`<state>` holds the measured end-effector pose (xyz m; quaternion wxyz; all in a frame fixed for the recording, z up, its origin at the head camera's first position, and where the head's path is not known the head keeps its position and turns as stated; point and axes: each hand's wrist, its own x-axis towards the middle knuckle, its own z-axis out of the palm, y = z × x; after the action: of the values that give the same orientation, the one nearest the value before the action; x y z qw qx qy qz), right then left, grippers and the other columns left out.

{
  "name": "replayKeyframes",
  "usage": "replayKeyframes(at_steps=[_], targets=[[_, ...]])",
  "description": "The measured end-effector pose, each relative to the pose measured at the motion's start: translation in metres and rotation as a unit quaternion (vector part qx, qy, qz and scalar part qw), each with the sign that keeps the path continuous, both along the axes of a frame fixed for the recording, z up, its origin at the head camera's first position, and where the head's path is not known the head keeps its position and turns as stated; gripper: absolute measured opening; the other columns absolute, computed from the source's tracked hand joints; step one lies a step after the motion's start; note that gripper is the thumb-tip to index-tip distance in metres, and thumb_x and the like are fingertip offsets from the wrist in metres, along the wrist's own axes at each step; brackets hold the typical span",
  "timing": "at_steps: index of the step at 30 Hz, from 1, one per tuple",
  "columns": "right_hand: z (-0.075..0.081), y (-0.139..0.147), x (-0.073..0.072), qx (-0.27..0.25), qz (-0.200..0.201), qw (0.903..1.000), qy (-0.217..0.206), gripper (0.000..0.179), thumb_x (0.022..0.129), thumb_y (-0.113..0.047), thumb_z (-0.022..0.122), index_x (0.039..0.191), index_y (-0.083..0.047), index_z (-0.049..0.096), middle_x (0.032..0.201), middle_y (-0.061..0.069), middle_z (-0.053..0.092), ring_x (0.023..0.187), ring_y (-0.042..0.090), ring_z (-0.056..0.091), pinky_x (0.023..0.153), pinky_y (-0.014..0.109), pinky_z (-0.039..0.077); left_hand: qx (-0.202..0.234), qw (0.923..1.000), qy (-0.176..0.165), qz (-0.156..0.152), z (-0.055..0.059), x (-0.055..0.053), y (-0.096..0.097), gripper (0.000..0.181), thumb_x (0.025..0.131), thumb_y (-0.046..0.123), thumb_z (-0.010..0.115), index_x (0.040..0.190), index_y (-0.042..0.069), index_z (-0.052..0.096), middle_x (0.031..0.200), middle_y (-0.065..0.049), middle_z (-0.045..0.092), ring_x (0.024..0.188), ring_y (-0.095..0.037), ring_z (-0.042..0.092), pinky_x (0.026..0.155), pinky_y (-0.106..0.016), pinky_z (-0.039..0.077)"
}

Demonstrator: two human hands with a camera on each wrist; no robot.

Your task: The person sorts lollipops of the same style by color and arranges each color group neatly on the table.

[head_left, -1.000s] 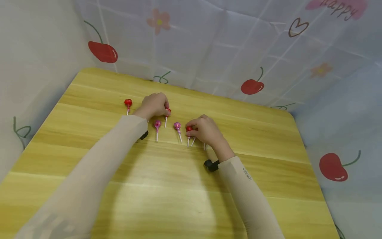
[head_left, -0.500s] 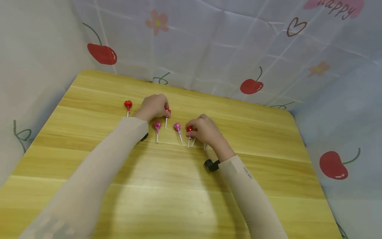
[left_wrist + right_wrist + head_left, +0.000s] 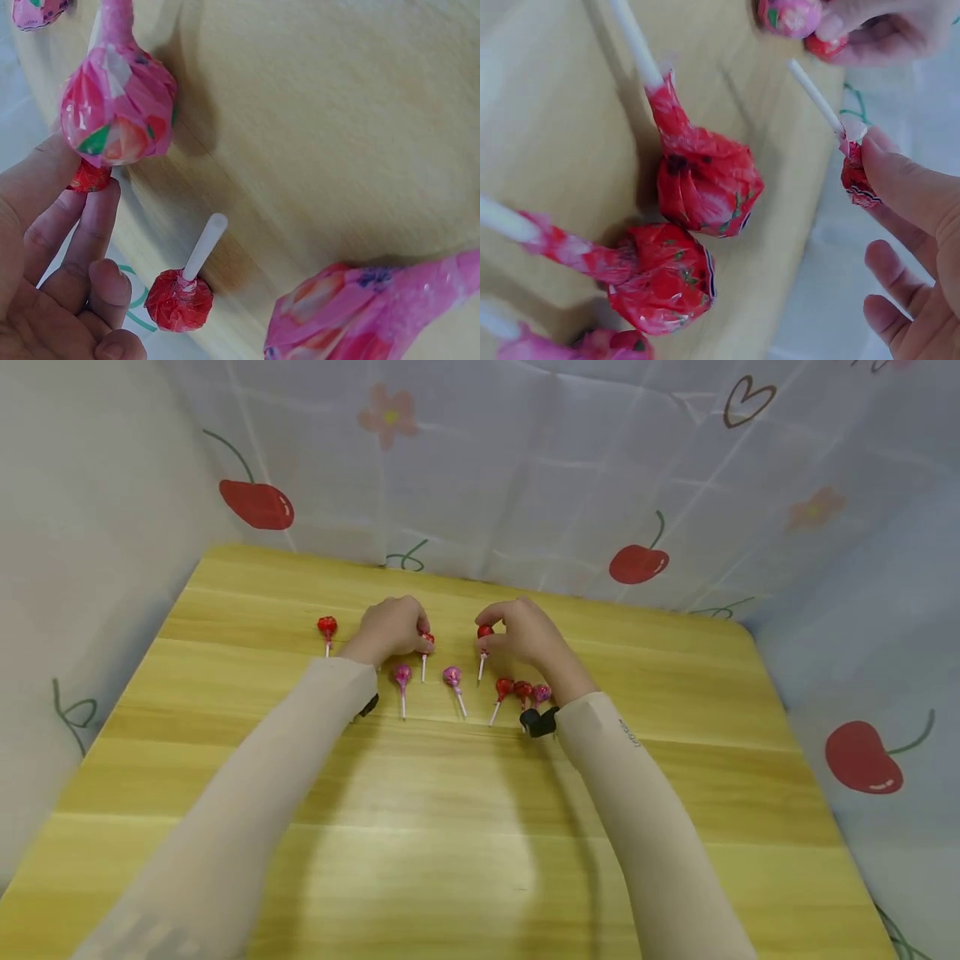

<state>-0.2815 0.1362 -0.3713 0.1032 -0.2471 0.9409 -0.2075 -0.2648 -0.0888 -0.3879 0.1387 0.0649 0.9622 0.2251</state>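
In the head view, my left hand (image 3: 390, 628) pinches the head of a red-wrapped lollipop (image 3: 428, 642) between thumb and fingers, its white stick pointing toward me. To its right, my right hand (image 3: 525, 628) holds another red lollipop (image 3: 485, 632) by thumb and index finger; in the right wrist view that lollipop (image 3: 859, 176) has its stick sticking out from the fingertips. Two pink lollipops, one left (image 3: 402, 673) and one right (image 3: 452, 676), lie on the table between the hands. A pink lollipop (image 3: 120, 109) partly covers the left hand's red one in the left wrist view.
Below my right wrist lie two red lollipops (image 3: 505, 687) and a pink lollipop (image 3: 542, 693), close together. A single red lollipop (image 3: 327, 626) lies at the far left. Behind the wooden table (image 3: 450, 827) hangs a cherry-printed curtain (image 3: 480, 468).
My right hand has moved away from me with its red lollipop, uncovering the lollipops on the right. The left hand stays on its red lollipop. The head view has shifted slightly.
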Motion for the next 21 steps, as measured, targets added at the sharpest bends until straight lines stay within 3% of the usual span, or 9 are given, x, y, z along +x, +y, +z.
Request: replayKeyframes(at_steps=[9,21], targets=[[-0.012,-0.014,-0.015,0.013,-0.002,0.9993,-0.036,0.035,0.089,-0.024,0.076,0.121,-0.012,0.07,0.119,0.002,0.071,0.119,0.022,0.059,0.109,0.039,0.043,-0.006,0.9999,-0.009,0.004,0.001,0.0,0.0,0.027,0.088,0.031,0.077,0.105,0.01,0.072,0.109,-0.006,0.07,0.099,-0.027,0.059,0.091,-0.045,0.046],[-0.022,-0.026,-0.01,0.018,-0.014,0.9982,-0.054,0.034,0.088,-0.028,0.076,0.119,-0.014,0.072,0.12,0.0,0.071,0.116,0.018,0.06,0.106,0.036,0.044,-0.022,0.9997,-0.007,-0.003,0.004,0.003,-0.007,0.029,0.089,0.033,0.075,0.106,0.01,0.071,0.107,-0.007,0.07,0.098,-0.027,0.059,0.09,-0.045,0.046]])
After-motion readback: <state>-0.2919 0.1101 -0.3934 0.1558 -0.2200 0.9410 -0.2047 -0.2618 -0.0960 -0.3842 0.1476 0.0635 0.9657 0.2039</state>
